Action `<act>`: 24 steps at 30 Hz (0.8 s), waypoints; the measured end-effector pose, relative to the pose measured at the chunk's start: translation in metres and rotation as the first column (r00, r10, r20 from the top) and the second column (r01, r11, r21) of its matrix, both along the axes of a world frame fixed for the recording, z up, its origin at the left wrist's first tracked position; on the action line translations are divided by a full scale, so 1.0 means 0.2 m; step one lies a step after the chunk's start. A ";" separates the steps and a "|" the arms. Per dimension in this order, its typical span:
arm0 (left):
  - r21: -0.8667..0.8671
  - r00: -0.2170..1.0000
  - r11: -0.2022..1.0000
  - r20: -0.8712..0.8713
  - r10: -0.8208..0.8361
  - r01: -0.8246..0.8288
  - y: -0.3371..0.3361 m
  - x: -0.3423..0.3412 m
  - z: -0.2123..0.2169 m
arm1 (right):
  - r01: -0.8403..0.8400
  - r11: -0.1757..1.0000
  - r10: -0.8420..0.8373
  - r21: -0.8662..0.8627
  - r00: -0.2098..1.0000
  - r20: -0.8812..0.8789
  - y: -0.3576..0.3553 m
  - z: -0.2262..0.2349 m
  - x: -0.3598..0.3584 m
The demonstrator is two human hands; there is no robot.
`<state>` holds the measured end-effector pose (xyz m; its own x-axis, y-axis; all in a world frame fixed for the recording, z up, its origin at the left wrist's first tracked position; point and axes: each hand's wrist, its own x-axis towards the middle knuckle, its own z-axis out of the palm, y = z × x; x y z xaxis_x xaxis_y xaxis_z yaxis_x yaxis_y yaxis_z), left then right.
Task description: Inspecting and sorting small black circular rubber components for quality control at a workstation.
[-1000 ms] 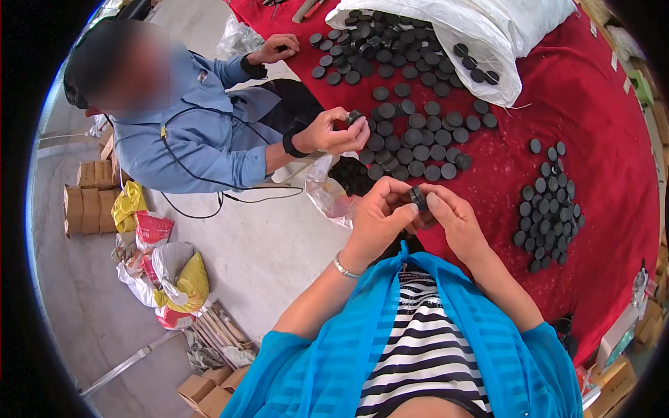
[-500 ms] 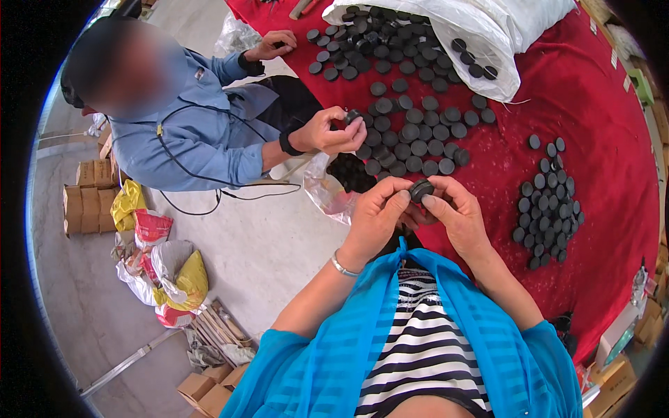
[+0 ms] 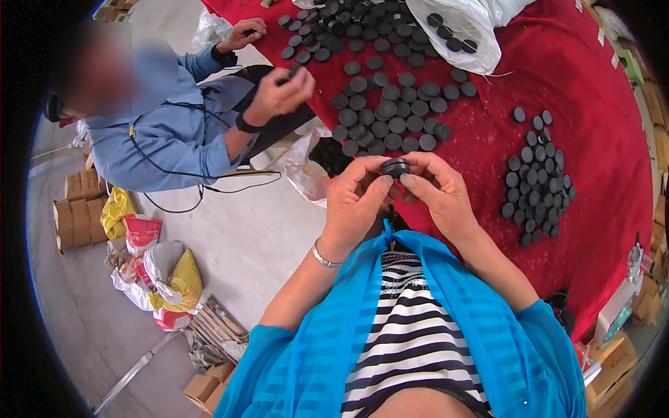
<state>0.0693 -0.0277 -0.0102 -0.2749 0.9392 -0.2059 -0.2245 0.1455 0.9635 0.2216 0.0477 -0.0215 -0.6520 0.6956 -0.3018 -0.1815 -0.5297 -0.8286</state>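
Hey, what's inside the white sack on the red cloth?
A few black discs show at the mouth of the white sack; anything deeper is covered by its fabric.

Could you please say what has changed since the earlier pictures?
The black disc, still between the left hand and right hand, turned from steeply tilted to nearly level. The co-worker's blurred hand moved leftward, away from the loose discs. The right pile is unchanged.

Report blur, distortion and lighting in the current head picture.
Head view: the co-worker's raised hand looks smeared, while the held black disc is fairly crisp; head view: the red cloth bows along its right edge; head view: the pale floor is brightly lit.
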 end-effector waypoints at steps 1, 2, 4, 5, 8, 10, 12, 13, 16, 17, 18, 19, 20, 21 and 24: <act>-0.002 1.000 1.000 0.002 -0.001 0.001 0.00 0.00 0.00 | 0.012 1.000 -0.012 0.008 1.000 -0.007 0.00 0.00 0.00; 0.004 0.998 1.000 -0.059 -0.003 0.003 0.00 0.01 0.00 | 0.025 1.000 -0.025 0.016 1.000 -0.015 -0.01 0.00 0.00; 0.008 0.993 1.000 -0.116 -0.007 0.008 0.00 0.01 0.00 | 0.057 0.987 -0.057 0.151 0.998 -0.002 -0.01 -0.03 -0.01; 0.023 0.993 1.000 -0.117 -0.005 0.008 0.01 0.02 0.00 | 0.084 0.955 -0.089 0.286 0.996 0.003 -0.01 -0.05 -0.01; 0.058 0.996 0.998 -0.092 -0.002 0.008 0.00 0.01 -0.01 | 0.011 0.830 -0.110 0.557 0.983 0.145 0.01 0.00 0.00; 0.081 0.997 0.997 -0.072 -0.005 0.010 0.00 0.00 -0.01 | -0.007 0.803 -0.115 0.595 0.979 0.166 0.02 0.05 0.00; 0.078 0.992 0.997 -0.127 -0.008 0.019 0.00 0.00 -0.01 | -0.026 0.774 -0.120 0.633 0.975 0.186 0.03 0.05 0.00; 0.079 0.992 0.997 -0.127 -0.010 0.020 0.00 0.00 -0.01 | -0.019 0.732 -0.135 0.681 0.976 0.172 0.03 0.04 -0.01; 0.090 0.976 0.996 -0.217 -0.003 0.023 0.00 0.00 0.00 | -0.014 0.689 -0.152 0.724 0.975 0.164 0.03 0.05 0.00; 0.079 0.977 0.997 -0.215 -0.007 0.025 0.00 0.00 0.01 | -0.017 0.692 -0.155 0.721 0.973 0.171 0.03 0.05 0.00; 0.068 0.977 0.997 -0.212 -0.011 0.026 -0.01 0.00 0.01 | -0.017 0.693 -0.154 0.721 0.973 0.171 0.02 0.06 0.00; 0.067 0.977 0.997 -0.213 -0.011 0.026 -0.01 -0.01 0.02 | -0.021 0.712 -0.141 0.702 0.975 0.172 0.02 0.06 0.00; 0.018 0.998 1.000 -0.068 0.002 -0.001 -0.01 -0.01 0.02 | -0.025 0.731 -0.128 0.682 0.977 0.173 0.02 0.06 0.00; -0.035 0.997 0.999 0.076 0.023 -0.021 -0.01 -0.02 0.02 | -0.025 0.731 -0.127 0.682 0.977 0.173 0.01 0.07 0.00; -0.085 0.963 0.996 0.262 0.056 -0.034 -0.01 -0.04 0.01 | -0.062 0.781 -0.066 0.622 0.981 0.181 0.01 0.08 0.00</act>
